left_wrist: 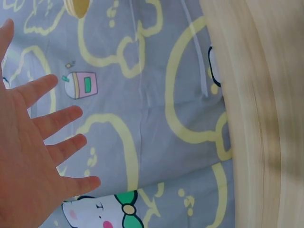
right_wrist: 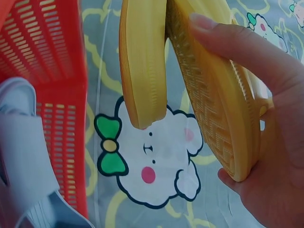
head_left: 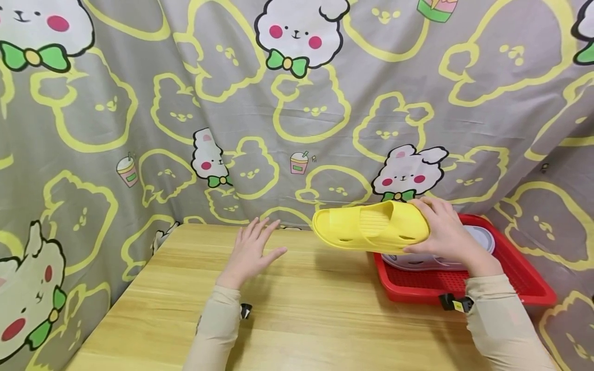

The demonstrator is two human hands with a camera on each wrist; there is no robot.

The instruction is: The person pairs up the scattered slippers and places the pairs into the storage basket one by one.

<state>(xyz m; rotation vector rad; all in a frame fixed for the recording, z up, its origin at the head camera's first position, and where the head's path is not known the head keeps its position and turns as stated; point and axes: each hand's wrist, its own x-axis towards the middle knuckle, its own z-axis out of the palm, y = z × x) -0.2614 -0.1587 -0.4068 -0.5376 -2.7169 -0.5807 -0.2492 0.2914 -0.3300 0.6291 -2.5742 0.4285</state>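
Note:
My right hand (head_left: 443, 232) holds yellow slippers (head_left: 343, 226) up by one end, over the left edge of a red basket (head_left: 529, 288). In the head view one slipper faces me with its strap and footbed; in the right wrist view two yellow pieces (right_wrist: 142, 66) hang side by side, and the thumb presses on a textured sole (right_wrist: 209, 99). Pale grey slippers (head_left: 484, 236) lie in the basket, partly covered by my right hand. My left hand (head_left: 248, 257) hovers above the table with fingers spread, touching nothing.
The wooden table (head_left: 297, 319) reaches back to a patterned curtain (head_left: 325, 134) that hangs behind and along both sides. The basket stands at the table's right. Dark wrist mounts (head_left: 457, 304) sit at both sleeves.

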